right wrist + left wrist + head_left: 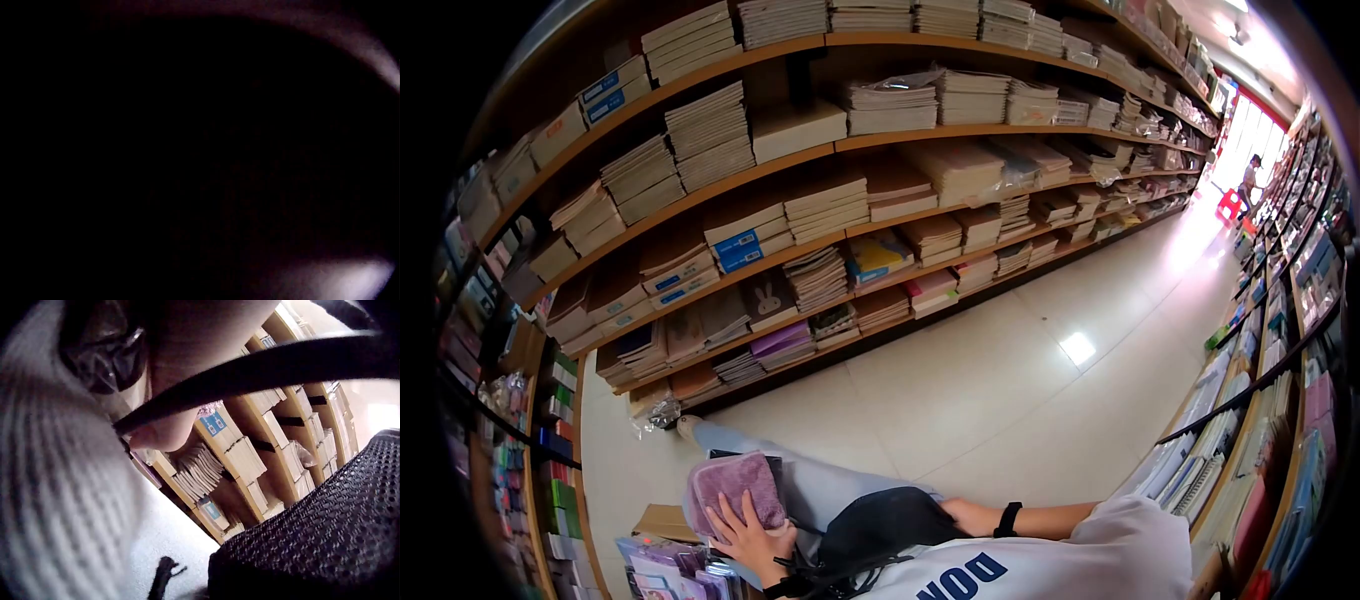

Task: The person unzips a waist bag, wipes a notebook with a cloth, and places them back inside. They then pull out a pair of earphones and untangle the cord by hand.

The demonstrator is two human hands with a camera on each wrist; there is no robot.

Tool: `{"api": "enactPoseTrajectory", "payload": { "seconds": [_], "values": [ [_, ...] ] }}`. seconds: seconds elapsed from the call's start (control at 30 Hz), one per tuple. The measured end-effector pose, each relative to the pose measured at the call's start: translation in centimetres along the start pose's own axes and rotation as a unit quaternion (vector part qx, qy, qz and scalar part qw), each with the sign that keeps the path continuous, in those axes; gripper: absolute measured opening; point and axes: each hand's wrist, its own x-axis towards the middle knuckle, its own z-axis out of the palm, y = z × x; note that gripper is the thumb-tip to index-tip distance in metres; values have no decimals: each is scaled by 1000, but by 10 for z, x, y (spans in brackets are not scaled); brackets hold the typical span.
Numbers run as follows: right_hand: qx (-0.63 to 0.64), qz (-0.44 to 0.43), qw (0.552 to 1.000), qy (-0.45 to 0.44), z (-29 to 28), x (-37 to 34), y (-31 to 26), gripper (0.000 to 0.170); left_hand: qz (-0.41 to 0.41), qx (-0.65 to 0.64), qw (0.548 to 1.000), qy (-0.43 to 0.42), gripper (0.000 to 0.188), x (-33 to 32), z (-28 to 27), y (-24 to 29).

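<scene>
In the head view my left hand (750,540) lies with spread fingers across a mauve fluffy square thing (745,482), over the leg in pale trousers. A dark flat edge (775,468) shows behind the fluffy thing. My right hand (976,517), with a black band at its wrist, reaches to a black bag (885,525) at my lap; its fingers are hidden by the bag. In the left wrist view, part of the left hand (169,434) shows behind a black strap (250,369), and black mesh (312,525) fills the lower right. The right wrist view is almost wholly dark.
Long shelves (835,145) of stacked books and notebooks run along the far side of a tiled floor (990,400). More racks (1250,440) stand on the right. Wrapped goods (675,565) lie beside my left hand. A person (1250,185) is far down the aisle near a red stool (1228,207).
</scene>
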Motion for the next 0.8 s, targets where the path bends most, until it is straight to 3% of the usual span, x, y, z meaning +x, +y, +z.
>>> {"api": "enactPoseTrajectory", "payload": {
  "seconds": [0.1, 0.2, 0.27, 0.3, 0.4, 0.5, 0.6, 0.7, 0.8],
  "values": [
    [-3, 128, 991, -34, -8, 3, -8, 35, -5, 0, 1000, -7, 97, 1, 1, 0],
    [-108, 209, 971, -46, -7, 11, -8, 28, -17, -9, 999, -37, 93, 1, -12, 5],
    [-178, 12, 981, 73, 8, 6, -1, 27, -18, -11, 999, -43, 93, 1, -13, 5],
    [-210, -87, 965, 131, 11, 4, -7, 28, -17, -7, 999, -35, 93, 2, -11, 4],
    [-18, -115, 977, 178, 16, 17, -21, 27, -10, 0, 1000, -20, 93, -1, -3, 1],
    [-123, 14, 992, -6, -1, 16, -18, 29, 1, -3, 1000, -10, 93, 0, -3, 2],
    [-53, 87, 995, 14, 3, 19, -5, 34, 0, -11, 1000, -9, 94, 1, -3, 2],
    [-108, -1, 993, 49, 5, 16, -8, 31, 3, 2, 1000, -2, 98, -3, 3, 0],
    [-93, 58, 993, -39, 29, 49, 102, 35, -1, 8, 1000, -8, 97, 0, 2, 3]
  ]
}}
